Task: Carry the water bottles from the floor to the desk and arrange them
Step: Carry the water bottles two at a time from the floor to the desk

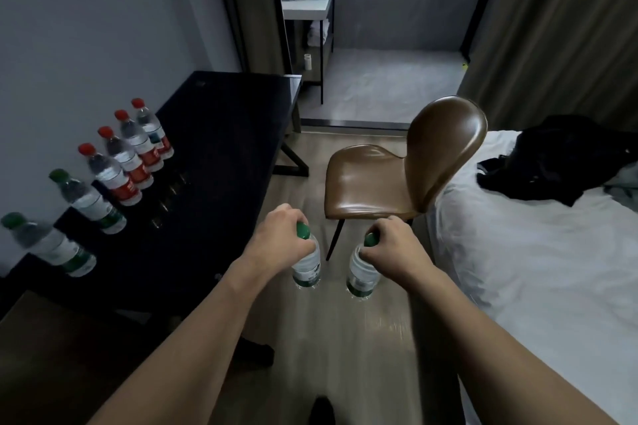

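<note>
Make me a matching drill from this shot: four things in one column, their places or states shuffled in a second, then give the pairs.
Things:
1. Red-capped bottles
2. Chair
3. Black garment
4. Left hand

Places or states:
A. Lying on the bed
B. Gripping a green-capped bottle near its top
C. Lined up on the desk by the wall
D. Standing on the floor between desk and bed

Pairs: 1-C, 2-D, 3-A, 4-B

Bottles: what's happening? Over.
Left hand and right hand each grip a green-capped clear plastic bottle. Six line the black desk. Brown chair near.
</note>
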`<control>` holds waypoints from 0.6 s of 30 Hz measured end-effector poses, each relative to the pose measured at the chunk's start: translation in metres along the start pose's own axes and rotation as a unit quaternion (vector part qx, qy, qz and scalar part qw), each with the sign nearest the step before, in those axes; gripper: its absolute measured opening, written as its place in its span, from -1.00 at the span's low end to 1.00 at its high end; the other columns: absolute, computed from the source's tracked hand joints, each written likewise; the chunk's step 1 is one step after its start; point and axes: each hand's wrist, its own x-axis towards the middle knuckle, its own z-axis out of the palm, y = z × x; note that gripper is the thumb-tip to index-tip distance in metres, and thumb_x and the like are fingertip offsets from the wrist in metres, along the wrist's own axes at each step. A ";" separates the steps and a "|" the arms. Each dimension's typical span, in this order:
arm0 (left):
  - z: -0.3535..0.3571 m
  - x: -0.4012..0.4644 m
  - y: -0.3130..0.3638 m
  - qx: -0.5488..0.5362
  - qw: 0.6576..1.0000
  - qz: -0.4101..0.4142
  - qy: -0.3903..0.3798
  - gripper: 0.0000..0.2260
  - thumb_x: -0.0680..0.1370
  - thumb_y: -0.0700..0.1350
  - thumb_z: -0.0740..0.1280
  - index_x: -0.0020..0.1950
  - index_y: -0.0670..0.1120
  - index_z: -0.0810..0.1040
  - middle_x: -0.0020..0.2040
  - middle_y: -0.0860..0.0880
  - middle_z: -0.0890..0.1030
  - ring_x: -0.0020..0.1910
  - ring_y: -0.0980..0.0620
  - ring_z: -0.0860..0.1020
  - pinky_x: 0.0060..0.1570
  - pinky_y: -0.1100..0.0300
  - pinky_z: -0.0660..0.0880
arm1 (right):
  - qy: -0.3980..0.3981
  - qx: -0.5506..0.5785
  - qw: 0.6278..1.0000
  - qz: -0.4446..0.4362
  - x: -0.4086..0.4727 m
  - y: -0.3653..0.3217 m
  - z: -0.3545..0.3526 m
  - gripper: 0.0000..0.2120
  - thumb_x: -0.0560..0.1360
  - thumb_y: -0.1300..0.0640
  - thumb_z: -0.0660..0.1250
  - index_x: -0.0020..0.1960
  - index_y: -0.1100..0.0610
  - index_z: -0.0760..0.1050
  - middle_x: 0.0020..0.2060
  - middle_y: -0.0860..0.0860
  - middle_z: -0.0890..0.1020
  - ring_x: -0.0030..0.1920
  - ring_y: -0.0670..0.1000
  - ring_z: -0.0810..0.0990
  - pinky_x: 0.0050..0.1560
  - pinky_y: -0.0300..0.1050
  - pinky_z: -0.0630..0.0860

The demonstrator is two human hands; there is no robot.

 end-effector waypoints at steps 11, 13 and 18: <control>-0.006 0.180 -0.012 0.000 1.000 -0.030 0.003 -0.83 0.36 -0.03 0.42 -0.08 0.04 0.57 -0.09 0.12 0.46 -0.17 0.13 0.51 -0.22 0.21 0.52 | -0.018 0.012 0.999 -0.025 0.190 -0.004 -0.011 -0.83 0.36 0.09 0.40 -0.10 0.14 0.53 -0.11 0.03 0.45 -0.13 0.06 0.51 -0.07 -0.01 0.54; -0.006 0.210 -0.012 -0.006 0.999 -0.041 0.005 -0.84 0.35 -0.03 0.41 -0.09 0.04 0.57 -0.09 0.12 0.46 -0.17 0.12 0.52 -0.22 0.21 0.52 | -0.035 0.004 0.999 -0.027 0.225 -0.002 -0.011 -0.82 0.36 0.09 0.40 -0.10 0.15 0.53 -0.11 0.04 0.44 -0.13 0.09 0.52 -0.05 0.04 0.56; -0.015 0.285 -0.011 -0.008 0.997 -0.070 0.015 -0.86 0.38 -0.08 0.43 -0.08 0.00 0.59 -0.08 0.09 0.47 -0.16 0.10 0.52 -0.23 0.25 0.48 | -0.058 0.003 0.998 -0.039 0.310 -0.003 -0.020 -0.82 0.35 0.07 0.40 -0.11 0.13 0.51 -0.12 0.02 0.42 -0.11 0.12 0.53 -0.03 0.04 0.54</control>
